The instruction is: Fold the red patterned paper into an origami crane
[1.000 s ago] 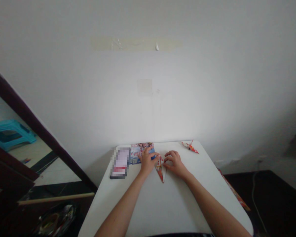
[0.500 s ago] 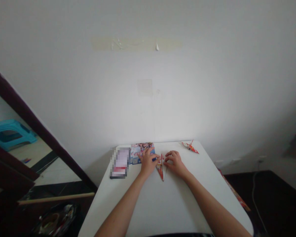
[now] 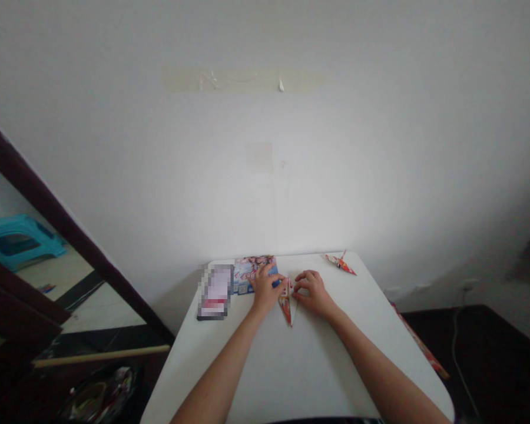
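Between my two hands, a folded piece of printed paper (image 3: 285, 308) in red, orange and white lies on the table, its narrow point toward me. My left hand (image 3: 265, 290) is closed on the paper's upper left side, thumb and forefinger together, with its other fingers over a printed leaflet (image 3: 242, 275). At the upper right edge of the same paper, my right hand (image 3: 312, 293) has its fingers curled and its fingertips pinching. The fingers partly cover the paper's upper part. A finished-looking folded paper crane (image 3: 341, 263) in similar colours rests at the back right.
A phone (image 3: 216, 291) with a blurred-out screen lies at the left of the white table (image 3: 309, 377). The wall (image 3: 318, 194) stands right behind the table. On the floor at left is a bin (image 3: 99, 394); a blue stool (image 3: 22, 241) appears farther off.
The folded paper has shifted very slightly, its upper part a little to the left. Both hands stay in nearly the same place.
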`<state>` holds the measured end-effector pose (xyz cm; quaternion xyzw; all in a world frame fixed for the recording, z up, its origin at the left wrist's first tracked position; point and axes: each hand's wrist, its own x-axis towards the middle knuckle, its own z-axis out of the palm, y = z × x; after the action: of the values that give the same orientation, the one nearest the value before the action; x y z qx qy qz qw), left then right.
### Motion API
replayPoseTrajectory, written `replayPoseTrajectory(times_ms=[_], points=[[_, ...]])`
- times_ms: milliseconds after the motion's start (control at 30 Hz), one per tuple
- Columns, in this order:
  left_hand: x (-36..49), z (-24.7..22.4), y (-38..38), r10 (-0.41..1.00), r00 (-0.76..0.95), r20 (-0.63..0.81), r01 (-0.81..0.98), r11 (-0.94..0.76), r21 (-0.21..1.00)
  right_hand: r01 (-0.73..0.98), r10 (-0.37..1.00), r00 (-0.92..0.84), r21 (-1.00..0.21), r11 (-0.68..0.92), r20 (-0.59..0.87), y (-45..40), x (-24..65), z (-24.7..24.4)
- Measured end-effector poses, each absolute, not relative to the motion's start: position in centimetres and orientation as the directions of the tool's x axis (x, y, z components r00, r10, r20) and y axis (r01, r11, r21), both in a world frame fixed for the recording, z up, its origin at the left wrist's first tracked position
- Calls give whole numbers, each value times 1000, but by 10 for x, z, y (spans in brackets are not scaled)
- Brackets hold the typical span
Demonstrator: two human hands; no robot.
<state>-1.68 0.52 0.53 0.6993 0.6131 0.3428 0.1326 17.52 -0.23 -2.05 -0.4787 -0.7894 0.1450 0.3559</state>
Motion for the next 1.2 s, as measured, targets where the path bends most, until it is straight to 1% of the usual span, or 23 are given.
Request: replayPoseTrajectory(times_ms=[167, 433, 533, 633, 700, 800, 1067, 1200], points=[[-18, 5, 5, 942, 2, 336, 756, -222, 616, 649, 858, -304, -570, 505, 414, -3, 176, -18], [-22, -2, 11, 921, -10, 389, 752, -249, 610, 630, 862, -252, -602, 491, 440, 1, 176, -27], [-25, -3, 10, 934, 50, 353, 759, -265, 594, 621, 858, -205, -615, 486, 471, 3, 178, -30], [-29, 0, 6, 951, 128, 282, 779, -273, 565, 630, 851, -155, -613, 477, 502, 3, 180, -28], [-30, 2, 3, 953, 159, 256, 794, -278, 541, 641, 845, -158, -598, 482, 511, 2, 182, -26], [-31, 6, 0, 949, 183, 256, 809, -293, 509, 651, 830, -197, -563, 509, 522, 0, 185, -23], [-31, 6, -2, 916, 218, 337, 825, -357, 438, 681, 802, -289, -477, 556, 523, 2, 190, -24], [-35, 7, 0, 910, 264, 319, 813, -388, 434, 708, 793, -328, -422, 566, 514, -1, 192, -18]])
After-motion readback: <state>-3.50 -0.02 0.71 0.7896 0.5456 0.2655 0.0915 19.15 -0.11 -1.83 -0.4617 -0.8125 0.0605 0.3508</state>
